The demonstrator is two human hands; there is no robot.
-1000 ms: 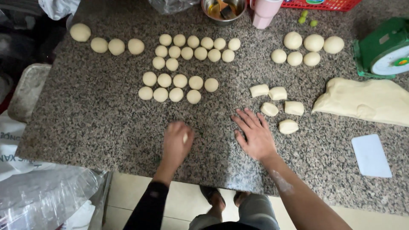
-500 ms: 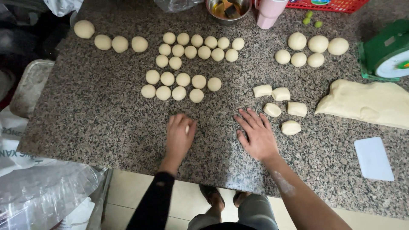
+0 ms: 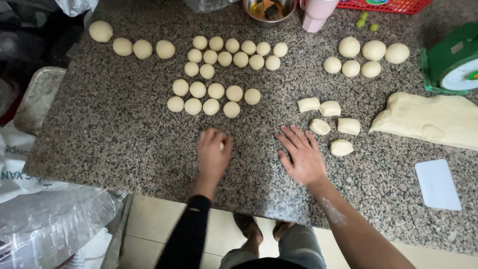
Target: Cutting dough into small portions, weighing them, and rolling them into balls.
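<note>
Cupped palm-down over a small piece of dough, the left hand pressed it against the granite countertop; only a pale sliver showed between the curled fingers, near the front middle of the counter. Its shape and the way it pointed could not be told, since the hand hid nearly all of it. That forearm wore a black sleeve and rose straight up from the counter's front edge.

Just to the right, the right hand lay flat and open on the stone, fingers spread and pointing up and to the left, holding nothing. Its bare forearm ran down toward the lower right corner, dusted with a streak of flour.

Five cut dough chunks, pale and blocky, sat just beyond the right hand's fingertips, the nearest close beside the little finger. Above the left hand, well apart from it, rows of smooth round dough balls lay in a cluster, with more along the far left edge and six larger ones at upper right. A flattened slab of dough lay at right below a green kitchen scale, and a white plastic scraper rested near the front right.
</note>
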